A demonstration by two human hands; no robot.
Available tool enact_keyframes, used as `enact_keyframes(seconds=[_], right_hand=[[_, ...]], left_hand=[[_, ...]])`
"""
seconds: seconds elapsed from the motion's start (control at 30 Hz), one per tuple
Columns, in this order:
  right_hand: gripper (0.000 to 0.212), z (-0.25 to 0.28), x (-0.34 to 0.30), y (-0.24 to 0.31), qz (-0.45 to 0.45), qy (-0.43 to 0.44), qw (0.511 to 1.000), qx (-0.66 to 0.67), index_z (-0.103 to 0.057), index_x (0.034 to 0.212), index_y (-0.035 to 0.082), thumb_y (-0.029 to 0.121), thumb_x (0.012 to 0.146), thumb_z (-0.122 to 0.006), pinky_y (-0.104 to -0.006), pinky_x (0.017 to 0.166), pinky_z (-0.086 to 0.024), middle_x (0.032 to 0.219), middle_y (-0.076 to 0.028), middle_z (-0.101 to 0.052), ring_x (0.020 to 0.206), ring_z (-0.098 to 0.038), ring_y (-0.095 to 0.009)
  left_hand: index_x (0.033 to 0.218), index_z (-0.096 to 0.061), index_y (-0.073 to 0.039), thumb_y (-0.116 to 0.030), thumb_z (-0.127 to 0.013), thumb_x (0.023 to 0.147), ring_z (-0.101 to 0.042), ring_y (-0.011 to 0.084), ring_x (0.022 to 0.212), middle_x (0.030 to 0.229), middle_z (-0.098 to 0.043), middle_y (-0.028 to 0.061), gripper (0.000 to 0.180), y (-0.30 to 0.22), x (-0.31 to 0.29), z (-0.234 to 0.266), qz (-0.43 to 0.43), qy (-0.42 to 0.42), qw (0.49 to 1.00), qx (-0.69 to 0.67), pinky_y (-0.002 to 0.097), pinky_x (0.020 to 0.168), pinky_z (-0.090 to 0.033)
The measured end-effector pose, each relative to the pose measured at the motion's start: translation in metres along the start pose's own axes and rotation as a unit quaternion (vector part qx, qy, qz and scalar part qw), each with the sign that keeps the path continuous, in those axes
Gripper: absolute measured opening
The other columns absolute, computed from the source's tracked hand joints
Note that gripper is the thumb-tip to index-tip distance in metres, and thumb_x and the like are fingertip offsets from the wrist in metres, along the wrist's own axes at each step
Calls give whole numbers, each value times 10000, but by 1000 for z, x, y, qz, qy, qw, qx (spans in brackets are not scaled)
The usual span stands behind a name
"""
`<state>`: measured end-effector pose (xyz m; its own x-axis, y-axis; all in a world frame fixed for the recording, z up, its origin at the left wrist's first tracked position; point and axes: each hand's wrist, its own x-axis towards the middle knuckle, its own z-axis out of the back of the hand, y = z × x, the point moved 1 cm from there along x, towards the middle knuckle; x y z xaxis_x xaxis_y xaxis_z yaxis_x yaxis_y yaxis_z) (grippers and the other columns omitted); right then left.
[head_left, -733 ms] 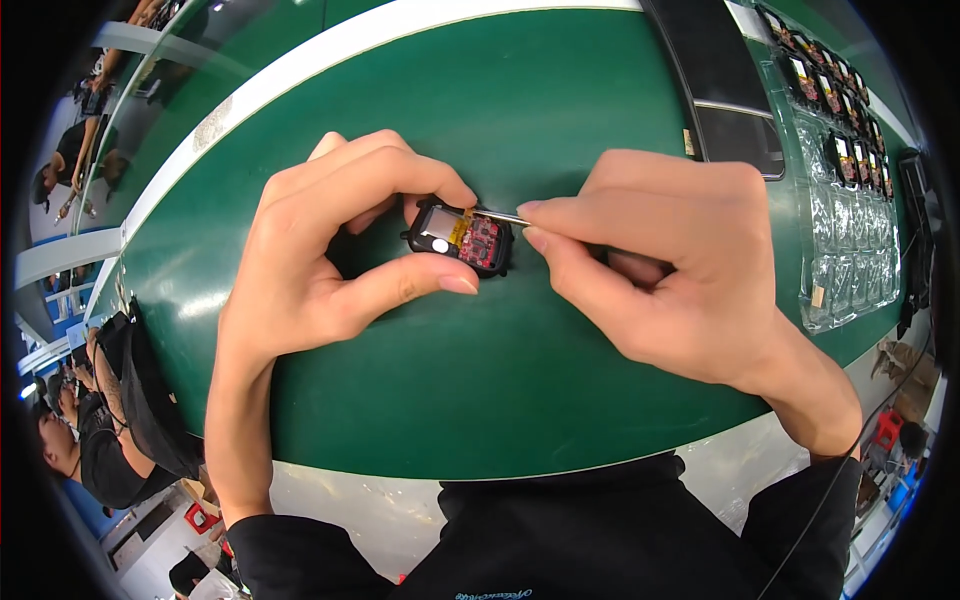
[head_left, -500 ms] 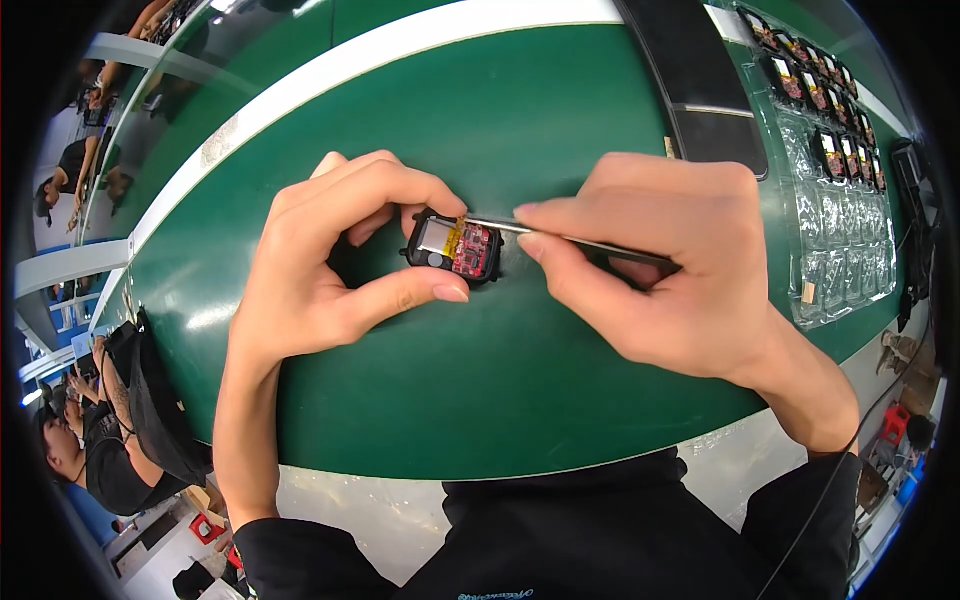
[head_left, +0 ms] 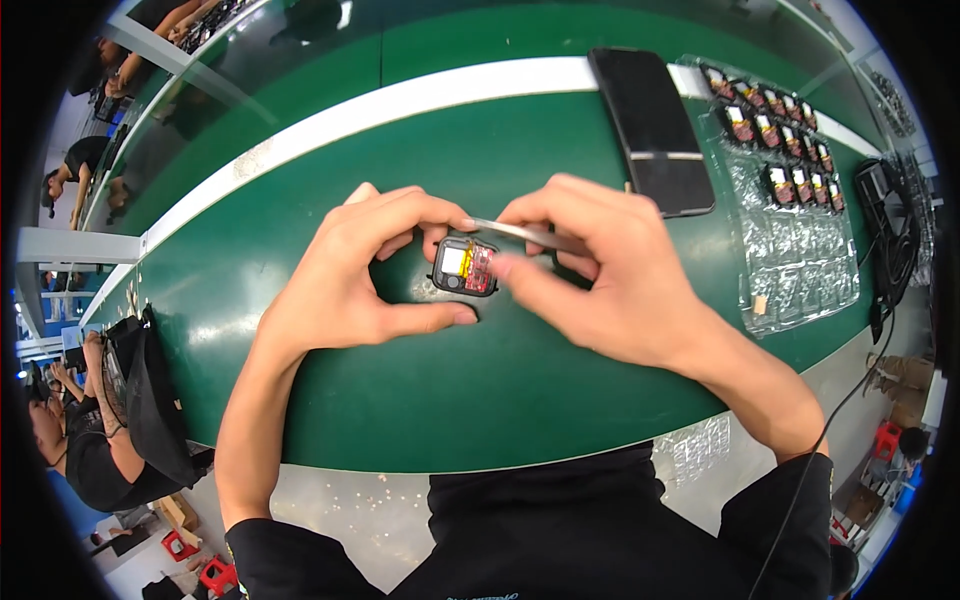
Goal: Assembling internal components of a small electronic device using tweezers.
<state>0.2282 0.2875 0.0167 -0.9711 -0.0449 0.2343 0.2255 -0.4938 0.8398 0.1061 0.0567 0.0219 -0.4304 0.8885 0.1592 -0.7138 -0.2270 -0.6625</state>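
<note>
Both curled: left hand (head_left: 345, 270) pinches the small module (head_left: 465, 266), right hand (head_left: 600, 275) grips tweezers (head_left: 520, 233) over it.

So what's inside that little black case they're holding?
The open black case shows a yellowish-white block beside a red part. The right hand and its metal tweezers cover the case's right edge, so anything there is hidden.

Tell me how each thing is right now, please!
Small black device: lying on the green table, open, insides showing.
Tweezers: pinched shut, tip over the device.
Left hand: curled around the device.
Right hand: holding the tweezers.
Phone: flat, screen dark.
Clear tray: top rows filled, lower rows empty.
</note>
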Motion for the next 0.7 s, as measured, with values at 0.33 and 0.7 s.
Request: enact_keyframes(seconds=[0.33,0.7], right_hand=[[369,-12,-4,-4,76,6,993,-94,-747,1065,32,237,801,-904,-423,660,-572,952,-95,-698,769,-723,-321],[363,29,-3,-1,105,-125,982,-95,-730,1019,0,215,797,-920,-359,671,-593,936,-103,-693,810,-758,-253]], left_hand=[[1241,-750,-109,-128,-956,682,-450,134,713,928,-700,-44,596,-7,-3,1,55,2,997,-47,341,865,-363],[1167,-785,-123,-182,-986,694,-443,140,703,921,-700,-42,518,-13,1,1,45,-1,999,-21,332,827,-361]])
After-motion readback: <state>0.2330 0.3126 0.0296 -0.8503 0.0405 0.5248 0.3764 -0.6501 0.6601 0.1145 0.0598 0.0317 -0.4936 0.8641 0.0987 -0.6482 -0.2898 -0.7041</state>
